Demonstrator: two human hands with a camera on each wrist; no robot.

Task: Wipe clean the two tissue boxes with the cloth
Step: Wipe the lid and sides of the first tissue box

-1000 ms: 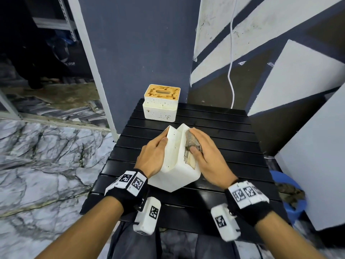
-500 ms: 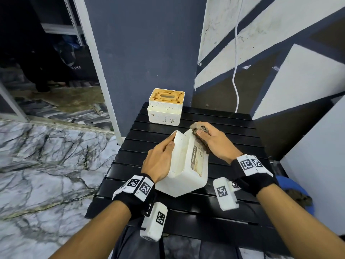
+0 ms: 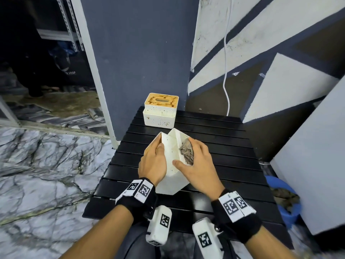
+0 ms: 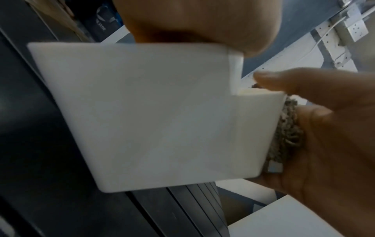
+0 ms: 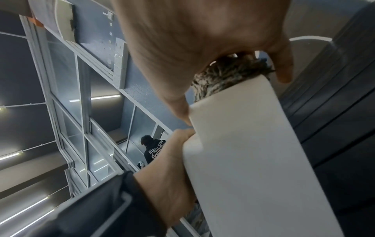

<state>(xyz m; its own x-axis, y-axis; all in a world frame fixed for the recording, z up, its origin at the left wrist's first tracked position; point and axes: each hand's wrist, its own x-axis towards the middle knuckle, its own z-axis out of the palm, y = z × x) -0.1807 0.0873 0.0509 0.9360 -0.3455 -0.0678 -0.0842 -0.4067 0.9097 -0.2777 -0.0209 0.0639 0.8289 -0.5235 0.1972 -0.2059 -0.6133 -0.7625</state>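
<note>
A white tissue box point(image 3: 172, 166) lies tipped on its side in the middle of the black slatted table point(image 3: 214, 146). My left hand point(image 3: 155, 156) grips its left face and steadies it. Over on the box's right face, my right hand point(image 3: 197, 161) presses a grey-brown cloth point(image 3: 186, 153), fingers curled over it. In the left wrist view the box point(image 4: 152, 115) fills the frame, with the cloth point(image 4: 288, 128) squeezed against its right side. The right wrist view shows the cloth point(image 5: 227, 75) on top of the box point(image 5: 253, 160). A second tissue box point(image 3: 160, 112), upright with an orange-stained top, stands at the table's back left.
A dark pillar point(image 3: 140, 62) rises right behind the second box. A white cable point(image 3: 226, 81) hangs down the painted wall. Beside the table on the right stand a white panel point(image 3: 308, 165) and a blue bucket point(image 3: 283, 200). Marble floor point(image 3: 37, 165) lies to the left.
My right hand has slid the cloth from the box's far top corner back along the right face toward me. The left hand keeps its hold; the box has turned slightly.
</note>
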